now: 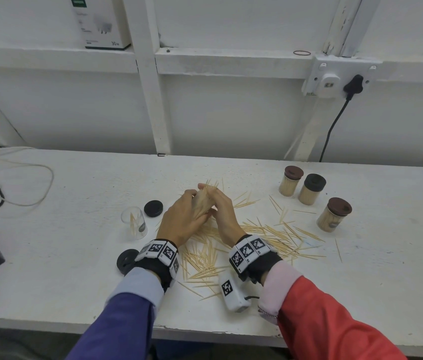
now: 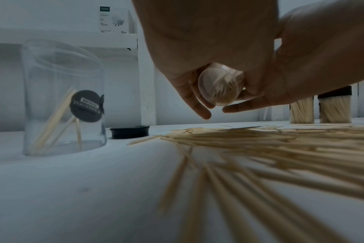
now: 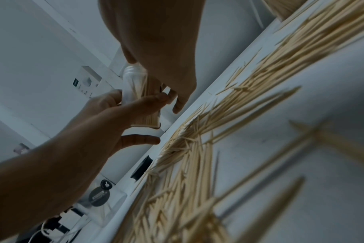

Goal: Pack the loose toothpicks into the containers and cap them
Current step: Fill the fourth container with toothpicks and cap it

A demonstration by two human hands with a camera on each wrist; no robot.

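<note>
Above the middle of the white desk (image 1: 231,167), both hands meet around one clear container (image 2: 218,87) packed with toothpicks. The left hand (image 1: 183,216) curls its fingers round the container's body and holds it tilted, off the desk. The right hand (image 1: 222,209) closes on its upper end, where toothpick tips stick out past the fingers. Loose toothpicks (image 1: 265,235) lie scattered across the desk below and toward the near edge. Left of the hands stands an open container (image 1: 134,222) with only a few toothpicks in it, a black cap (image 1: 153,208) just beside it and another black cap (image 1: 126,261) nearer the front edge. Toward the right far side stand three capped containers (image 1: 312,189), all full.
</note>
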